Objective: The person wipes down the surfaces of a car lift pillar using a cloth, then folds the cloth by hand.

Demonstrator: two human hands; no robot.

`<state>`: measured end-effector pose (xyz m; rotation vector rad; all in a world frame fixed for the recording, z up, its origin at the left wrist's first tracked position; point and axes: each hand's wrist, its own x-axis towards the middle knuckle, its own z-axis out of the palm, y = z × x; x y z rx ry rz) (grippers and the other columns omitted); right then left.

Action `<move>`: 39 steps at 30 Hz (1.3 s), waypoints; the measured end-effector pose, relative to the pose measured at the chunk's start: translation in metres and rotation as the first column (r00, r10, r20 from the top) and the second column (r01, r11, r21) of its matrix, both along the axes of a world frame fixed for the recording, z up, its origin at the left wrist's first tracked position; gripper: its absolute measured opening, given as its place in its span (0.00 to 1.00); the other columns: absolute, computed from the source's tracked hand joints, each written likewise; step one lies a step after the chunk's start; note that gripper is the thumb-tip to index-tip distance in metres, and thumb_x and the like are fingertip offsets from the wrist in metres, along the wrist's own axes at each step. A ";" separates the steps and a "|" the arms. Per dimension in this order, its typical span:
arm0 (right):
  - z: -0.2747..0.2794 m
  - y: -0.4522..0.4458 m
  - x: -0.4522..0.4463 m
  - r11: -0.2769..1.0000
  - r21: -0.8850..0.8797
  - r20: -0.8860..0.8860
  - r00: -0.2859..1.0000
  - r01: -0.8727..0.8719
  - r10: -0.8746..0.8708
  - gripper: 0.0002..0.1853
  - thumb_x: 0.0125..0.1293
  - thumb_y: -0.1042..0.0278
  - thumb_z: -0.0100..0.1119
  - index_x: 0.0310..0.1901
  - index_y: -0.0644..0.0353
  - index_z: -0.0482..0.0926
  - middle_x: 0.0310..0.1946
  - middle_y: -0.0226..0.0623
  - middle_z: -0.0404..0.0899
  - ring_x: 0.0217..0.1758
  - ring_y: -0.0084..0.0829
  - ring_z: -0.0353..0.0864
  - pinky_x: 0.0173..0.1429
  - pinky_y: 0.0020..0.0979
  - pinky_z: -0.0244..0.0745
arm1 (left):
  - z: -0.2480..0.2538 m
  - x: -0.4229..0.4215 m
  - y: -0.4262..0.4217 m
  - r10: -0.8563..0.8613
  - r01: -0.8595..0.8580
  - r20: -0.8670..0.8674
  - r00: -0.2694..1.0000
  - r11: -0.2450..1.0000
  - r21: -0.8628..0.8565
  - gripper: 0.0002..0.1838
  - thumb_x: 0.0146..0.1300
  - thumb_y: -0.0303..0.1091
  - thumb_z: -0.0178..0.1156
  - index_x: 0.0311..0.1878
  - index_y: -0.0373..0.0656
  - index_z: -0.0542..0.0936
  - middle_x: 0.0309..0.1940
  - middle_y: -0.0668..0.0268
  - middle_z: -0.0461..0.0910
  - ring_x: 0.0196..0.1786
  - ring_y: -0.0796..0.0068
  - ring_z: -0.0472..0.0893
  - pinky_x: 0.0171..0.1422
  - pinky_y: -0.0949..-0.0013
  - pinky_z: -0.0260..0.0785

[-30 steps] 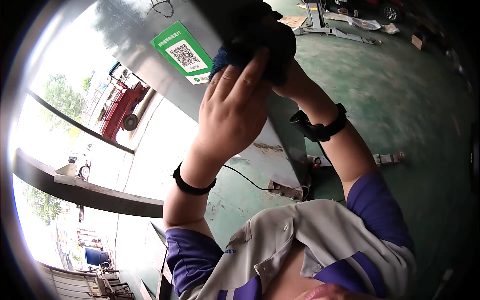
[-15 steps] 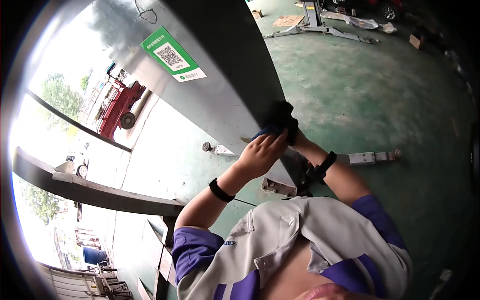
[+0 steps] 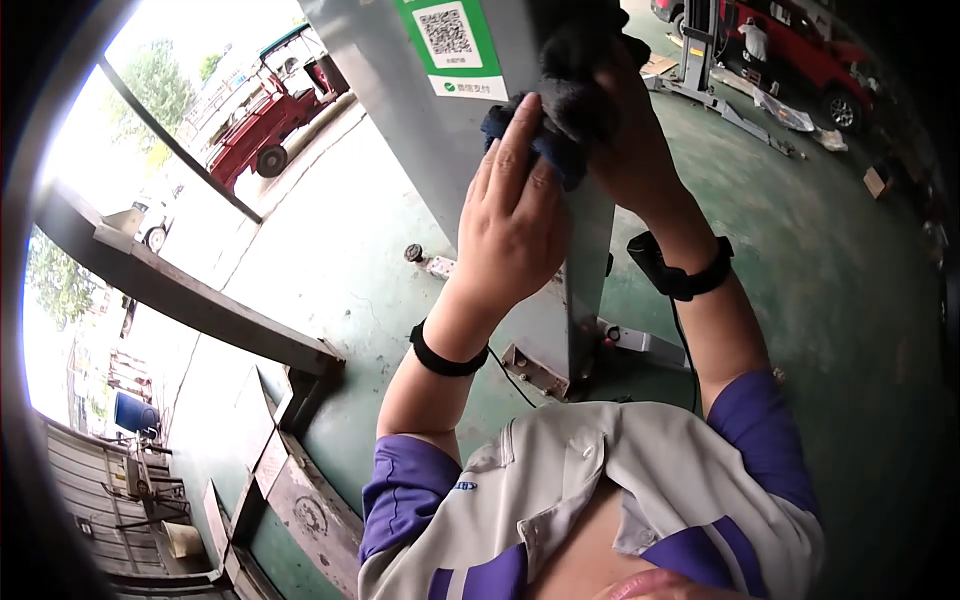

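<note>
A dark blue and black cloth [image 3: 580, 95] is bunched against the upper part of a grey metal column [image 3: 425, 130]. My left hand [image 3: 512, 230] lies over the cloth's lower left part, its fingers pointing up and pressing on it. On the other side, my right hand [image 3: 635, 145] grips the dark bundle; its fingertips are hidden in shadow and fabric. A green and white QR code sticker [image 3: 455, 45] is on the column face, just left of the cloth. Black bands circle both wrists.
A metal beam [image 3: 200, 290] crosses at the left. The column's bolted base [image 3: 535, 372] and lift arms are on the green floor. A red cargo vehicle [image 3: 265, 125] stands outside. At the top right are a red car [image 3: 800, 55], a lift post [image 3: 697, 50] and a person [image 3: 753, 38].
Both hands first moved down the column with the cloth, then came back up beside the sticker. The view has turned, and more of the red car and a person now show.
</note>
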<state>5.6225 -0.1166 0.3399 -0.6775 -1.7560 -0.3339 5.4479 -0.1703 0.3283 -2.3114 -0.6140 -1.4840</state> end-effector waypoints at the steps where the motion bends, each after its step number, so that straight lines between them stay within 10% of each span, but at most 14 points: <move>1: -0.011 0.003 -0.003 0.999 -0.011 -0.006 0.999 -0.037 0.037 0.35 0.57 0.63 0.65 0.65 0.62 0.63 0.69 0.59 0.55 0.70 0.59 0.57 0.70 0.46 0.60 | -0.008 -0.001 -0.002 0.034 -0.034 -0.028 0.999 0.999 -0.021 0.21 0.53 0.19 0.55 0.53 0.31 0.75 0.67 0.42 0.63 0.63 0.40 0.71 0.63 0.54 0.68; 5: -0.076 -0.005 -0.020 0.979 -0.191 -0.142 0.989 -0.065 0.038 0.35 0.58 0.67 0.63 0.66 0.63 0.60 0.69 0.59 0.53 0.71 0.59 0.54 0.72 0.47 0.54 | -0.060 -0.006 0.014 -0.037 0.036 0.019 0.999 0.998 0.060 0.06 0.43 0.22 0.59 0.28 0.34 0.75 0.64 0.49 0.70 0.50 0.50 0.77 0.51 0.58 0.74; 11: -0.171 -0.008 -0.015 0.948 -0.314 -0.167 0.986 -0.047 -0.006 0.39 0.53 0.63 0.67 0.66 0.60 0.62 0.63 0.52 0.60 0.66 0.54 0.58 0.69 0.49 0.54 | -0.148 -0.003 0.022 -0.071 0.070 0.061 0.996 0.997 0.021 0.09 0.40 0.31 0.63 0.21 0.43 0.71 0.60 0.53 0.75 0.49 0.53 0.78 0.54 0.53 0.74; 17: -0.174 -0.003 -0.020 0.918 -0.186 -0.450 0.861 -0.350 0.237 0.44 0.55 0.66 0.67 0.69 0.63 0.50 0.67 0.53 0.51 0.70 0.48 0.57 0.73 0.45 0.53 | -0.109 -0.007 0.012 0.067 -0.060 -0.054 0.996 0.991 0.116 0.10 0.48 0.38 0.59 0.26 0.45 0.70 0.58 0.50 0.75 0.37 0.61 0.76 0.49 0.57 0.74; 22: -0.089 0.036 0.003 0.862 -0.055 -0.548 0.737 -0.504 0.395 0.34 0.49 0.59 0.73 0.55 0.62 0.69 0.57 0.45 0.59 0.61 0.45 0.63 0.59 0.44 0.65 | -0.059 0.023 0.010 0.201 -0.220 0.102 0.974 0.944 0.246 0.09 0.44 0.33 0.60 0.25 0.44 0.70 0.56 0.48 0.76 0.36 0.60 0.76 0.47 0.57 0.74; 27: -0.102 0.057 0.012 0.922 0.238 -0.107 0.935 -0.306 0.337 0.21 0.52 0.50 0.68 0.43 0.52 0.76 0.51 0.42 0.64 0.55 0.43 0.62 0.54 0.42 0.64 | -0.076 0.067 -0.016 0.586 -0.601 0.150 0.796 0.795 0.086 0.14 0.47 0.35 0.66 0.34 0.42 0.73 0.49 0.51 0.79 0.42 0.58 0.79 0.42 0.60 0.70; 39: -0.222 0.065 0.072 0.759 -0.211 0.368 0.669 -0.616 0.646 0.18 0.40 0.70 0.66 0.38 0.49 0.82 0.49 0.33 0.70 0.49 0.46 0.66 0.55 0.43 0.66 | -0.208 0.165 -0.032 0.900 -0.683 0.100 0.424 0.390 -0.618 0.21 0.46 0.21 0.59 0.47 0.33 0.70 0.52 0.45 0.68 0.48 0.39 0.73 0.50 0.51 0.71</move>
